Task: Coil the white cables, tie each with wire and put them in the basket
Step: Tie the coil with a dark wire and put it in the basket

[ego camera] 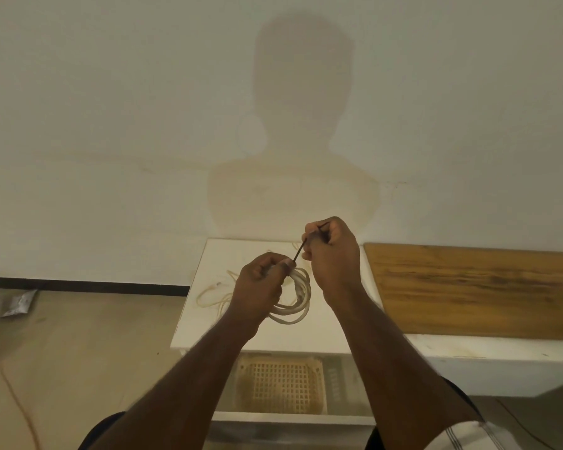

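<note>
Two hands at frame centre, close together above the white bench (208, 332). Left hand (257, 287) curled round a coiled white cable (294, 305), round smooth loops hanging below the fist. Right hand (330, 251) fisted, pinching a thin dark wire (299, 251) that runs taut down to the left thumb at the coil. More loose white cable (213, 295) lies tangled on the bench top left of the hands. Bench painted white, flat, scuffed. Lower centre, under the bench top: tan plastic basket (280, 381), square grid mesh, blurred. Right of frame: wooden board (468, 287), brown streaky grain, on another white surface. No readable writing anywhere. Wall (111, 125) plain, carries a person's shadow.
</note>
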